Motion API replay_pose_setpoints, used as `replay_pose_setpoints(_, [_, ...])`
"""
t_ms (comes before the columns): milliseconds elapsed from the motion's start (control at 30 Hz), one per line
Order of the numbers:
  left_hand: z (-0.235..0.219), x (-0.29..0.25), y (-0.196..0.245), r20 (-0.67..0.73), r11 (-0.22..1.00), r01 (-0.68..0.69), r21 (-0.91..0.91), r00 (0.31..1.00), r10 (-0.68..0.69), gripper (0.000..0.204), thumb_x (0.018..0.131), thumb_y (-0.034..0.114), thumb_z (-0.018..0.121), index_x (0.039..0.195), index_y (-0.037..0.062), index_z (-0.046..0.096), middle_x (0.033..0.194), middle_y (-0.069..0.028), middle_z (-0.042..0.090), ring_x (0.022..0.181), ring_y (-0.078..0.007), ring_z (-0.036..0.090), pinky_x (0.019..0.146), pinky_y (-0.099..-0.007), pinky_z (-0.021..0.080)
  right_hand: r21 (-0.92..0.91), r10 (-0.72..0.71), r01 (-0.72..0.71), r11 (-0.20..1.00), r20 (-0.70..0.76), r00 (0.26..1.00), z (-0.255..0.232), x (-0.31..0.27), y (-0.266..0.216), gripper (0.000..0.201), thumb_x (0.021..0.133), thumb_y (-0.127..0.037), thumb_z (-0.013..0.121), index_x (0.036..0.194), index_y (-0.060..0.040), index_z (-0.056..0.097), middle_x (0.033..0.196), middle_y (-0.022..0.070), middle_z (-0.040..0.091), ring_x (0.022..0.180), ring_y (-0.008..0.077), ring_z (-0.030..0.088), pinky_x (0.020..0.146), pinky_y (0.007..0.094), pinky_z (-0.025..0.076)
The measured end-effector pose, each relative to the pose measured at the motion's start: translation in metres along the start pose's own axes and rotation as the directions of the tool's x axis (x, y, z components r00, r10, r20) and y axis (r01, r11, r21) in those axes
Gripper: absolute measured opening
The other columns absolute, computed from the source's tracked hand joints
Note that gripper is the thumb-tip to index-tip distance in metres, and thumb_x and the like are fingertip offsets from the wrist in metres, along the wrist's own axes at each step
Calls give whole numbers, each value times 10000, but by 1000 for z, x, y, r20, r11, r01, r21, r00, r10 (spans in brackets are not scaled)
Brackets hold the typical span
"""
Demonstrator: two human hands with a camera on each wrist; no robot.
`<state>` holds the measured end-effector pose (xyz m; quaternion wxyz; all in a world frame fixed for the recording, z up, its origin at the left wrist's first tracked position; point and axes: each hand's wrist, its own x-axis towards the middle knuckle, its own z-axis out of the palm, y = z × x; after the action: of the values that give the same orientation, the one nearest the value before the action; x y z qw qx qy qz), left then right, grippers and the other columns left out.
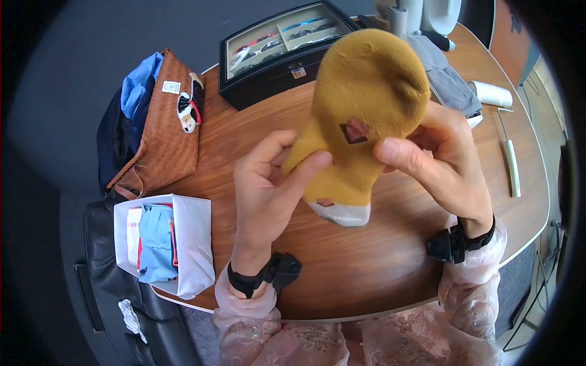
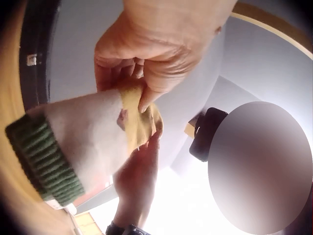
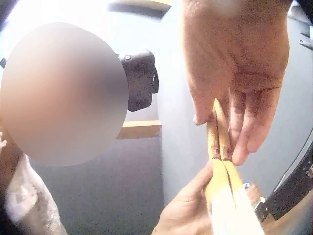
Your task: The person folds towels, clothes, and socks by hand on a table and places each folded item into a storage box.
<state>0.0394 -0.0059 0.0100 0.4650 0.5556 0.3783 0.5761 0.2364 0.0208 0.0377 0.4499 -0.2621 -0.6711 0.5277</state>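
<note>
I hold a mustard-yellow sock (image 1: 365,104) up above the wooden table (image 1: 378,268), toe end pointing away. It has a small brown patch, a white band and, in the left wrist view, a green ribbed cuff (image 2: 44,164). My left hand (image 1: 274,177) pinches the sock's left edge between thumb and fingers. My right hand (image 1: 436,158) pinches the right edge, thumb on the front. In the right wrist view the sock (image 3: 220,147) is seen edge-on between the fingers of both hands.
A black display case (image 1: 281,52) of sunglasses stands at the table's far edge. Grey cloth (image 1: 448,76) and a lint roller (image 1: 497,110) lie at the right. A woven brown bag (image 1: 168,131) and a white bag (image 1: 183,244) with blue clothes sit at the left.
</note>
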Motion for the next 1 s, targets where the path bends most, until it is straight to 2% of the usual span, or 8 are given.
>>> replay_pose_setpoints(67, [1, 0, 2, 32, 991, 133, -22, 991, -133, 216, 823, 37, 636, 1007, -53, 566, 922, -91, 641, 826, -106, 606, 696, -219, 484, -14, 11, -11, 1000, -25, 1000, 2, -1, -2, 213, 875, -145, 570, 996, 28, 599, 895, 85, 636, 778, 135, 615, 649, 230, 502])
replay_pose_setpoints(200, [6, -1, 3, 104, 998, 60, 17, 993, -62, 217, 838, 89, 632, 992, -50, 567, 866, -53, 622, 755, -55, 565, 631, -198, 465, -62, 115, -123, 990, -115, 987, 8, -2, -14, 205, 874, -135, 552, 976, 35, 607, 894, 94, 648, 809, 150, 618, 681, 248, 494])
replay_pose_setpoints(300, [-1, -2, 2, 204, 987, 23, 158, 977, -55, 211, 852, 118, 620, 969, -46, 560, 802, -23, 591, 696, -35, 521, 587, -200, 440, -81, 51, -56, 995, -67, 996, 7, -3, -9, 198, 867, -111, 559, 982, 42, 608, 896, 98, 655, 802, 145, 619, 667, 237, 494])
replay_pose_setpoints(400, [3, -3, 7, 130, 999, 9, 32, 991, -13, 199, 859, 139, 611, 932, -40, 560, 746, -10, 569, 659, -31, 494, 547, -214, 416, -152, 4, -13, 988, -59, 998, 8, -4, -8, 204, 845, -74, 583, 1004, 53, 592, 888, 106, 657, 777, 148, 625, 648, 239, 507])
replay_pose_setpoints(533, [-13, -9, 26, 140, 913, -176, 369, 981, 132, 194, 857, 151, 611, 911, -33, 577, 742, -22, 590, 646, -52, 540, 525, -215, 431, -179, -31, 13, 984, -100, 994, 2, -5, 0, 311, 835, -127, 605, 1068, 71, 546, 832, 127, 639, 733, 157, 624, 629, 249, 505])
replay_pose_setpoints(700, [-50, -41, 94, -176, 830, 94, 549, 984, 5, 237, 849, 119, 609, 1028, -35, 588, 821, -64, 644, 640, -99, 613, 492, -216, 485, -164, -35, 28, 986, -45, 998, 3, -2, -5, 374, 872, -210, 543, 1104, 84, 530, 768, 144, 628, 641, 157, 609, 611, 232, 491])
replay_pose_setpoints(800, [-88, -64, 124, -382, 711, 259, 653, 924, 15, 201, 857, 91, 584, 1006, -43, 591, 815, -69, 630, 662, -92, 599, 489, -206, 503, -204, -33, 24, 979, -44, 998, -4, -4, -8, 411, 881, -261, 528, 1127, 69, 531, 757, 135, 626, 637, 145, 600, 610, 224, 478])
replay_pose_setpoints(1000, [-164, -92, 137, -465, 193, 444, 875, 881, 80, 190, 875, 111, 549, 956, -57, 583, 608, -89, 571, 498, -97, 565, 422, -242, 448, -260, -35, 41, 965, 27, 999, -1, -3, 1, 499, 915, -395, 448, 1125, 48, 537, 746, 117, 626, 613, 157, 611, 577, 230, 478])
